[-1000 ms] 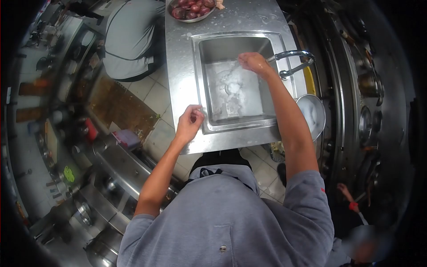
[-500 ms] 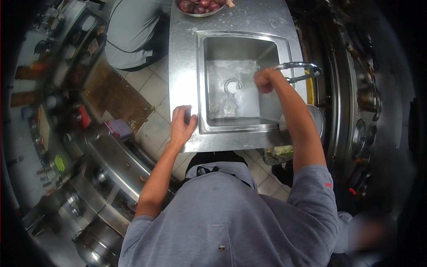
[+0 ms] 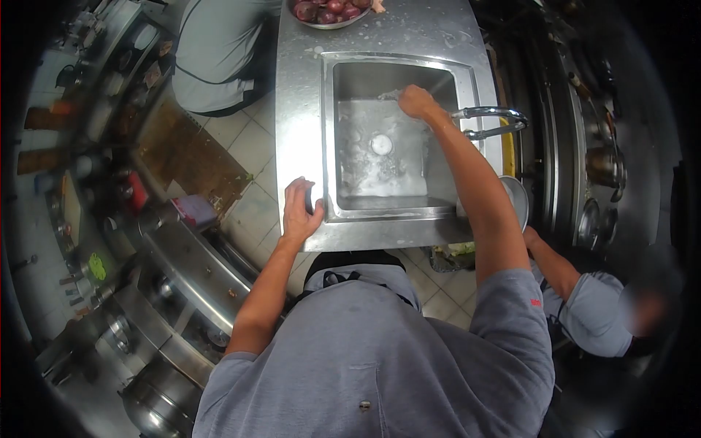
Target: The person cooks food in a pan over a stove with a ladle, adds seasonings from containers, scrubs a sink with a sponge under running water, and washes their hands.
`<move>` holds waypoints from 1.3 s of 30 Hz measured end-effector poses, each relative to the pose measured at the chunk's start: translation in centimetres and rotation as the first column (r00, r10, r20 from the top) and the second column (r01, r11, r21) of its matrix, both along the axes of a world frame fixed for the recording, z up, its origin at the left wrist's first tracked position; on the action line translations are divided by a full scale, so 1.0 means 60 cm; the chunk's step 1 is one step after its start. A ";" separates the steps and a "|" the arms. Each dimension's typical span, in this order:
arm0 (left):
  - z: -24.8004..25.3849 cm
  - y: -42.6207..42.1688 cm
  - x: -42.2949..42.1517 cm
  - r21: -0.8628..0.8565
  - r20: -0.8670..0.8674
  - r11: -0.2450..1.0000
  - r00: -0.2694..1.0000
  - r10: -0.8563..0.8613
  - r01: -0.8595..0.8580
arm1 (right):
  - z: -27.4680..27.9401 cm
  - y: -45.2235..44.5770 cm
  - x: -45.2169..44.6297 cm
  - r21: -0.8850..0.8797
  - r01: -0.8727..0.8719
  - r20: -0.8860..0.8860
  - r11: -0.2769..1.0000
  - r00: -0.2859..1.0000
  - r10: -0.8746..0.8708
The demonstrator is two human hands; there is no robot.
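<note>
A steel sink [image 3: 441, 175] is set into the metal counter in front of me, with wet, whitish suds on its floor and a round drain [image 3: 381, 144] near the middle. My right hand [image 3: 418, 102] is inside the basin toward its far wall, fingers curled closed. A pale, shiny streak shows just left of its knuckles; I cannot tell whether it is water or something held. Behind that wrist, a curved chrome faucet [image 3: 496, 112] reaches in from the right. My left hand [image 3: 301, 213] rests on the counter's left edge, thumb apart from the fingers, holding nothing visible.
A bowl of purple-red onions [image 3: 328, 11] stands at the counter's far end. One person [image 3: 219, 55] bends at the upper left; another person [image 3: 595, 310] is at my right. A round metal lid or pan [image 3: 517, 201] sits beside the sink's right side.
My right hand has moved away from me, toward the sink's far wall. Suds on the basin floor have shifted. The person at right has come forward with an arm extended. My left hand stays put.
</note>
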State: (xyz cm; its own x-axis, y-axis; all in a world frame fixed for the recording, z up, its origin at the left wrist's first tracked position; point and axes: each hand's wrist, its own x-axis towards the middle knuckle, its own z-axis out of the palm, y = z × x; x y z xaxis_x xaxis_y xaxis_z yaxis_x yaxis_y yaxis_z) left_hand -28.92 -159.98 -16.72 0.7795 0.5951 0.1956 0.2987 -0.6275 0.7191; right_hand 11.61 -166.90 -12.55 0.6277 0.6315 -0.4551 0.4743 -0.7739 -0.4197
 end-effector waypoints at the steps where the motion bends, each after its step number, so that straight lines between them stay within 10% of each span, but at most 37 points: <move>1: 0.001 0.001 0.000 0.004 -0.002 1.000 1.000 -0.004 0.004 | 0.005 -0.005 0.001 -0.074 -0.036 0.040 0.997 0.998 0.039; 6: -0.007 0.002 -0.001 0.025 0.008 1.000 1.000 0.001 -0.001 | -0.039 -0.004 0.051 -0.090 -0.072 0.142 0.993 0.986 0.085; 9: -0.004 0.000 0.000 0.015 0.005 1.000 1.000 0.005 -0.005 | -0.025 0.010 0.055 0.211 -0.263 0.042 0.941 0.965 0.260; 10: -0.003 0.000 0.000 0.013 0.007 1.000 1.000 0.008 -0.008 | -0.019 0.014 0.046 0.427 0.239 -0.485 0.872 0.875 -0.002; 11: -0.002 0.001 0.000 0.013 0.005 1.000 1.000 0.008 -0.009 | -0.014 0.018 0.038 0.309 0.718 -0.892 0.624 0.446 -0.070; 15: -0.007 0.001 -0.002 0.041 0.016 0.999 1.000 0.004 -0.005 | -0.031 0.024 0.031 0.235 0.815 -0.837 0.530 0.447 -0.316; 17: -0.012 0.003 0.000 0.058 0.012 0.998 1.000 -0.008 0.007 | -0.033 0.016 0.018 0.252 0.556 -0.785 0.792 0.596 -0.169; 19: -0.013 0.001 0.001 0.061 0.023 0.998 1.000 -0.001 -0.001 | -0.006 -0.002 -0.013 0.200 0.331 -0.883 0.922 0.468 0.024; 23: -0.009 0.001 0.002 0.037 -0.015 0.999 1.000 0.010 -0.010 | 0.035 -0.010 -0.032 -0.137 -0.145 -0.878 0.980 0.476 -0.052; 25: -0.008 0.002 0.004 0.042 -0.016 0.999 1.000 0.013 -0.013 | 0.081 0.003 -0.029 -0.554 -0.513 -0.395 0.656 0.855 0.336; 28: -0.010 0.000 -0.001 0.052 0.001 0.998 1.000 0.020 -0.020 | 0.008 0.003 0.050 -0.595 -0.612 -0.214 0.521 0.746 0.631; 29: -0.013 0.001 -0.003 0.056 0.010 0.998 1.000 0.020 -0.021 | 0.006 -0.007 0.042 -0.599 -0.610 -0.213 0.518 0.746 0.631; 31: -0.014 0.001 0.003 0.049 0.036 0.999 0.999 0.011 -0.013 | 0.016 -0.047 0.022 -0.444 -0.337 0.429 0.830 0.734 0.527; 35: -0.007 -0.001 0.006 0.019 0.050 1.000 0.999 0.021 -0.022 | 0.029 -0.050 -0.029 -0.645 -0.179 0.389 0.743 0.760 0.521; 37: -0.007 0.000 0.003 0.015 0.058 1.000 0.998 0.025 -0.026 | 0.083 -0.031 -0.052 -0.733 -0.483 -0.233 0.480 0.840 0.490; 39: -0.008 0.003 0.001 0.031 0.061 0.999 0.998 0.026 -0.028 | 0.041 -0.032 -0.038 -0.537 -0.560 -0.403 0.630 0.827 0.392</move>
